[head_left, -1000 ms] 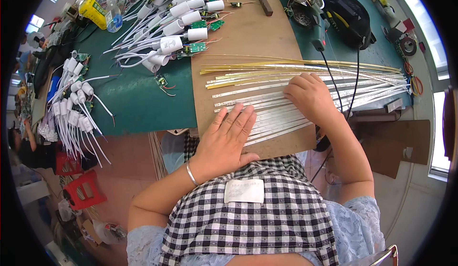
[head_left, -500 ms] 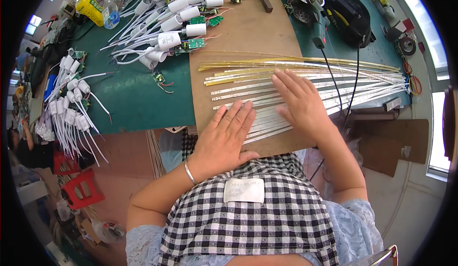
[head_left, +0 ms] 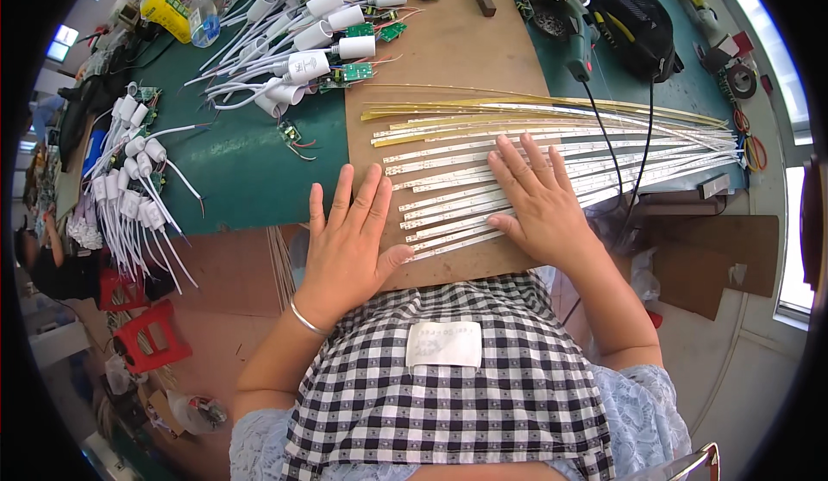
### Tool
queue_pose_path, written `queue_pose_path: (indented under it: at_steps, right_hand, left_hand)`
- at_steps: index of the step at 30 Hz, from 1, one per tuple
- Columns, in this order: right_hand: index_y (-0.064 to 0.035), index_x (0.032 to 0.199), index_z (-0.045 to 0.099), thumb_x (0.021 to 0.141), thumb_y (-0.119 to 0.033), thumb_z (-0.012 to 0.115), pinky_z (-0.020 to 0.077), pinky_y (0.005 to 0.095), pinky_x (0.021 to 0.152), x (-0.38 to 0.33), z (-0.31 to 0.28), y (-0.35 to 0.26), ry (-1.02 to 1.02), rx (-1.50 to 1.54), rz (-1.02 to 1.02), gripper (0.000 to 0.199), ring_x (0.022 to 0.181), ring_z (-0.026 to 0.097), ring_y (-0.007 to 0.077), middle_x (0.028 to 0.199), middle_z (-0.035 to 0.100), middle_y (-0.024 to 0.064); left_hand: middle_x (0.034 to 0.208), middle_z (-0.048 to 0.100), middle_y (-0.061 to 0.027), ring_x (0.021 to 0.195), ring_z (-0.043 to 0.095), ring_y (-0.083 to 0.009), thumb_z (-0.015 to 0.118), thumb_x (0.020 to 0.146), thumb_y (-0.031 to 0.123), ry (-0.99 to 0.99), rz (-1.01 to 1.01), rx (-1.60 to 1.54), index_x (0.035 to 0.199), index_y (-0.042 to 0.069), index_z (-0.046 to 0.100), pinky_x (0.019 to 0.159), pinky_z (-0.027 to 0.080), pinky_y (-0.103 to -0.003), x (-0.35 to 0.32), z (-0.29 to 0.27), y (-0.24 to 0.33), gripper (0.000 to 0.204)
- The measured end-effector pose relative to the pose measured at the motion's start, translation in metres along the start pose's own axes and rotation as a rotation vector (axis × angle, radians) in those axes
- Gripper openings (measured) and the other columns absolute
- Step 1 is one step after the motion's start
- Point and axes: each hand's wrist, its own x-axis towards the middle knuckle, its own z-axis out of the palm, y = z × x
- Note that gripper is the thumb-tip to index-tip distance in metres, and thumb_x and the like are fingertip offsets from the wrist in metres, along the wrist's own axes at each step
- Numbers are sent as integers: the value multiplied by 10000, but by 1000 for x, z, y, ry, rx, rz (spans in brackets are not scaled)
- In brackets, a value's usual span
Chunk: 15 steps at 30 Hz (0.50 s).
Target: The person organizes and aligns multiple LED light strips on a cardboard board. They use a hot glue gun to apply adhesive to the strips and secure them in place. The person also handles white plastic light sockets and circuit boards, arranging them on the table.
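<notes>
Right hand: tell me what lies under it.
The right hand lies flat on a fan of white strips spread over a brown board. The strip sections directly beneath the palm are covered.

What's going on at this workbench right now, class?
A person in a checked apron lays both hands flat on a brown board on a green bench. The right hand presses on a fan of long thin white light strips, with some yellowish ones at the far side. The left hand rests open at the strips' near ends, its thumb touching them. Neither hand has a grip on anything. White cylindrical caps with wires lie in heaps to the left.
</notes>
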Motion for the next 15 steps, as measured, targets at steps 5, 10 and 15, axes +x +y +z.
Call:
queue_pose_path:
  at_steps: [5, 10, 15]
  right_hand:
    - [-76, 1499, 343, 899, -632, 446, 113, 508, 1202, -1, 4, -1, -6, -10, 2, 825, 1490, 161, 305, 1594, 251, 105]
    - [-41, 1493, 339, 905, -640, 429, 110, 517, 1195, 0, -1, -6, -5, 37, -20, 844, 1486, 170, 326, 1586, 252, 151]
    - [-12, 1480, 343, 937, -561, 449, 120, 523, 1188, -1, 2, -11, -2, 20, -2, 780, 1482, 181, 337, 1584, 252, 166]
  left_hand:
    - [1576, 290, -125, 1469, 218, -335, 394, 939, 626, 77, 21, -7, 1476, 18, 367, 1161, 80, -595, 15, 2, -3, 812]
    - [1573, 299, -124, 1464, 240, -321, 422, 942, 602, 80, 54, -14, 1478, 16, 360, 1168, 98, -576, 17, 1, -6, 797]
    - [1563, 290, -186, 1456, 247, -356, 467, 930, 582, 195, 17, -214, 1483, -14, 323, 1176, 154, -530, 20, 2, -9, 826]
